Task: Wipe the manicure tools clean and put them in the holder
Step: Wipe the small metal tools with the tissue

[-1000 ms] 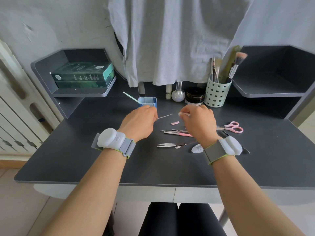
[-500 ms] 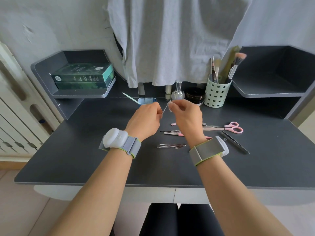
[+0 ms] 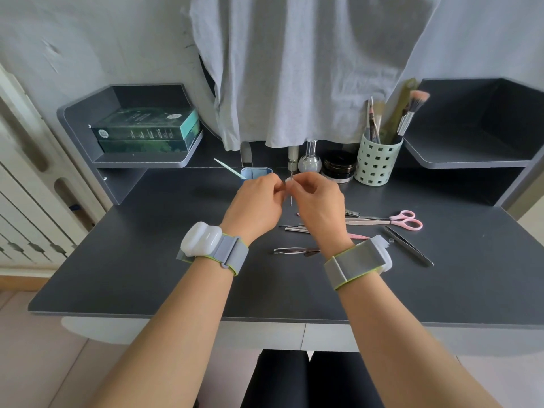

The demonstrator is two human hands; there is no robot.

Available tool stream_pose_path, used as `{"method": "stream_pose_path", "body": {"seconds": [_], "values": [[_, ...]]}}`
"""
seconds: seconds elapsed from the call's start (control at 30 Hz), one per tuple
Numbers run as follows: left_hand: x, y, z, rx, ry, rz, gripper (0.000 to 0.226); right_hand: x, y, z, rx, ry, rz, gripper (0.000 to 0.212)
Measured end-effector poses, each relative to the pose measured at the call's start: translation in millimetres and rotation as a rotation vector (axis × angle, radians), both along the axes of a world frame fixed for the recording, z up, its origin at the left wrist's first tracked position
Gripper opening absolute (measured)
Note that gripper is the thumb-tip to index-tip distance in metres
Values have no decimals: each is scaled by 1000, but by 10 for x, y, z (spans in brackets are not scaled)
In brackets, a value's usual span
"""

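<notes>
Closing together above the table [image 3: 147, 260], the left hand [image 3: 256, 206] and right hand [image 3: 319, 206] are now meeting at mid-table, the thin metal tool [image 3: 290, 198] turning from level to upright since a second ago. Both are pinching it, the right through a small white wipe [image 3: 288, 180] (barely showing). Wiping is likely underway; the blue holder [image 3: 255, 173] is waiting at twelve o'clock.

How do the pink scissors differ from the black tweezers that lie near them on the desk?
The pink scissors have pink loop handles and pale blades; the black tweezers are one dark, narrow strip without loops. The scissors lie almost straight across the desk, while the tweezers lie slanted, nearer the person. Both lie flat, untouched by either hand.
</notes>
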State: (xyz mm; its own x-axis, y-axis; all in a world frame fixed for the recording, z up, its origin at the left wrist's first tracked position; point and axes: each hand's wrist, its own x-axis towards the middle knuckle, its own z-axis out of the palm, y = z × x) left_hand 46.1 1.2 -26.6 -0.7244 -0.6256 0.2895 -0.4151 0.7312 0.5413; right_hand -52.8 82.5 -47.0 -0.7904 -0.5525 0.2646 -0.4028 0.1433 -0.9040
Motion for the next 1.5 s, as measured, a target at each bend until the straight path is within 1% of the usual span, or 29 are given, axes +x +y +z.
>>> {"method": "stream_pose_path", "body": {"seconds": [0.07, 0.2, 0.27, 0.33, 0.5, 0.77, 1.07, 1.4, 1.5], "values": [[11, -23, 3, -19, 33, 19, 16, -20, 6, -14, 50, 123, -16, 13], [13, -25, 78, -79, 162, 23, 19, -59, -3, -84, 128, 412, -82, 13], [3, -31, 108, -95, 196, 16, 17, -60, -10, -104, 136, 513, -97, 13], [-6, -32, 115, -110, 207, 8, 13, -51, -17, -113, 127, 564, -89, 12], [13, -35, 100, -157, 201, 27, 11, -21, -6, -113, 99, 604, -66, 12], [81, -73, 112, -138, 215, 59, 13, -55, 50, -152, 105, 684, -100, 10], [165, -189, 152, -105, 263, 101, 15, -116, 115, -228, 164, 656, -113, 12], [188, -282, 219, -153, 342, 188, 13, -87, 15, -87, 125, 669, -121, 14], [176, -323, 235, -212, 348, 217, 13, -91, -17, -62, 128, 656, -124, 15]]}}
